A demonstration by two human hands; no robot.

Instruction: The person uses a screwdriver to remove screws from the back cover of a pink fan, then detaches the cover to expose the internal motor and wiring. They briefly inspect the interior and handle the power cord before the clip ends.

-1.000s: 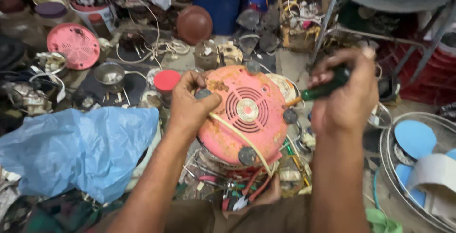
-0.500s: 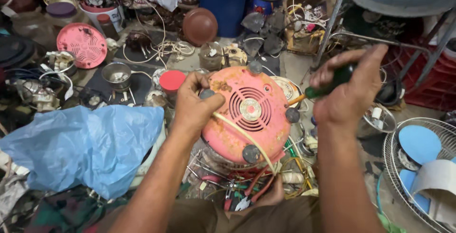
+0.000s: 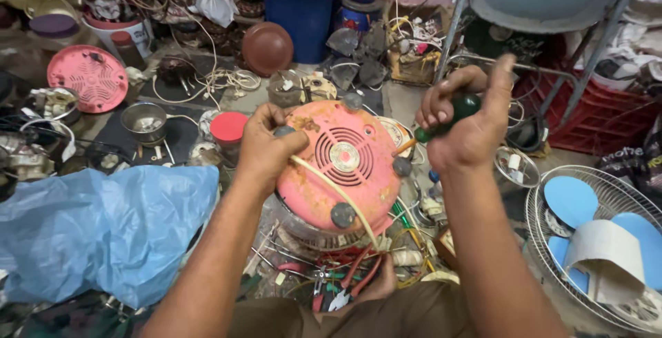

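Note:
A round pink appliance base [image 3: 341, 166] with a vented centre and grey rubber feet lies upturned in front of me. My left hand [image 3: 265, 148] grips its left rim. A cream cord [image 3: 338, 193] runs across the base from under that hand. My right hand [image 3: 465, 121] is closed around a green-handled screwdriver [image 3: 448, 114], whose shaft points down-left at the base's right edge. The tool's tip is hard to make out.
A blue plastic sheet [image 3: 103, 231] lies at the left. A pink lid [image 3: 89, 76], a metal bowl [image 3: 143, 121], a red cap [image 3: 227, 128], a fan guard with blue blades [image 3: 593, 241], a red crate [image 3: 607, 121], pliers [image 3: 345, 283] and scattered parts surround me.
My right hand has loosened its fingers around the screwdriver handle and shifted slightly. The left hand keeps its grip on the pink base.

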